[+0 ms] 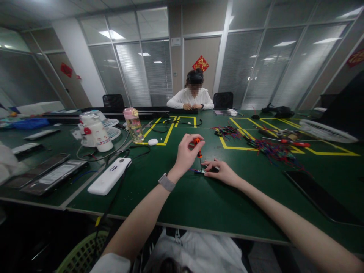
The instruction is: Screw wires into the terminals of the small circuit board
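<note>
My left hand [188,152] is closed around the orange-and-black handle of a screwdriver [198,147], held upright with its shaft pointing down. The tip meets a small circuit board [200,171] with thin wires, lying on the green tabletop [182,201]. My right hand [220,172] rests on the table at the board's right end, its fingers bent and pinching or steadying that end. Exactly how the fingertips hold the board is partly hidden. A watch with a grey band is on my left wrist.
Left of my arms lie a white power bank [110,176] and a black cable; behind them stand a pink-lidded bottle [133,125] and a white flask [99,132]. Tangled wired boards [273,149] and a dark flat panel [318,195] lie right. A person [191,96] sits opposite.
</note>
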